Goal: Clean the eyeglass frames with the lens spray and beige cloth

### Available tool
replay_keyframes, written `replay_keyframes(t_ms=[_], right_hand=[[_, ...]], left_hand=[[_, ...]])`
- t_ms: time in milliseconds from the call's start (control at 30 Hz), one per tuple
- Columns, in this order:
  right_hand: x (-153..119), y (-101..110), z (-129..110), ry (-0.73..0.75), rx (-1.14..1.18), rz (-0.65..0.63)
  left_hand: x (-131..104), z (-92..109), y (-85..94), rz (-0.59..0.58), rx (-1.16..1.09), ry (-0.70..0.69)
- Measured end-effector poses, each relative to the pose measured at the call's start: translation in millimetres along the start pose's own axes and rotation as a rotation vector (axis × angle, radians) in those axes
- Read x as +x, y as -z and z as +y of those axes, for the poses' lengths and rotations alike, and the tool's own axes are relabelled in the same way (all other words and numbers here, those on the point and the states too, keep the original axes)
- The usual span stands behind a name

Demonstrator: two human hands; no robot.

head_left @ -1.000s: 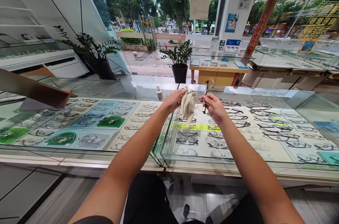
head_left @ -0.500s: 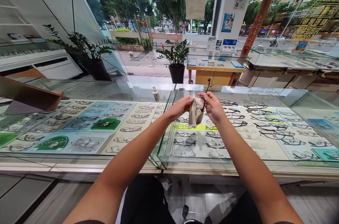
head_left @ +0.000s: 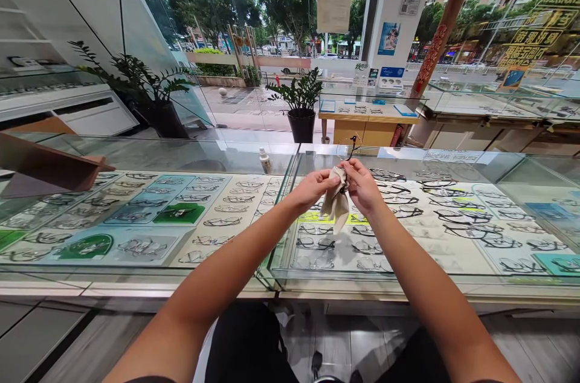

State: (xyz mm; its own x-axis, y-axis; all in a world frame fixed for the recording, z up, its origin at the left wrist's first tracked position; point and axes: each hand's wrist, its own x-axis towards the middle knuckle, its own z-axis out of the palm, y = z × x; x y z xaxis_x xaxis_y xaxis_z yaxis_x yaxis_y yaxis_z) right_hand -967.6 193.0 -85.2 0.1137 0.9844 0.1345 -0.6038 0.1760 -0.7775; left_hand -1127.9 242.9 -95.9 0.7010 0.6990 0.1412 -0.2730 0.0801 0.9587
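Observation:
Above the glass display counter (head_left: 290, 277), my left hand (head_left: 313, 188) pinches a beige cleaning cloth (head_left: 335, 205) whose loose end hangs down. My right hand (head_left: 362, 185) is closed on a pair of dark-framed glasses (head_left: 352, 146), close against the cloth. One temple of the glasses sticks up past my right fingers. The cloth and my fingers hide most of the frame and lenses. Under the counter's glass lie rows of spectacles (head_left: 316, 243), below both hands.
A small white spray bottle (head_left: 265, 161) stands on the counter left of my hands. At the far left is a brown angled stand (head_left: 54, 162). Beyond the counter are a potted plant (head_left: 301, 123) and a wooden display table (head_left: 369, 129).
My left hand has moved right, closer to my right hand. The cloth has bunched around the glasses and hangs lower, and the upright temple has shifted slightly left.

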Motion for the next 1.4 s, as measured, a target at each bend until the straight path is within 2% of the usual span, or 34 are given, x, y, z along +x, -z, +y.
replay_keyframes(t_ms=[133,433,700,1000,1200,1400], right_hand=[[1.8,0.7,2.7,-0.023,0.079,0.029],[1.4,2.2,6.8,0.013,0.085,0.007],[-1.1,-3.2,7.0,0.008,0.091,0.011],[-4.2,-3.6,1.9,0.032,0.055,0.008],[-2.2,-1.1,2.3,0.042,0.036,0.002],[-2.4,-2.6,5.9,0.069,-0.045,-0.038]], left_hand=[[-0.6,1.0,-3.0,0.041,-0.061,-0.011],[-4.5,4.1,-12.9,-0.014,0.014,-0.028],[-4.1,-2.0,-18.1,0.075,-0.009,-0.065],[-8.4,5.9,-22.4,0.095,-0.15,-0.022],[-9.3,5.7,-22.7,0.059,-0.04,-0.1],[-7.0,3.2,-20.9,0.161,0.075,-0.174]])
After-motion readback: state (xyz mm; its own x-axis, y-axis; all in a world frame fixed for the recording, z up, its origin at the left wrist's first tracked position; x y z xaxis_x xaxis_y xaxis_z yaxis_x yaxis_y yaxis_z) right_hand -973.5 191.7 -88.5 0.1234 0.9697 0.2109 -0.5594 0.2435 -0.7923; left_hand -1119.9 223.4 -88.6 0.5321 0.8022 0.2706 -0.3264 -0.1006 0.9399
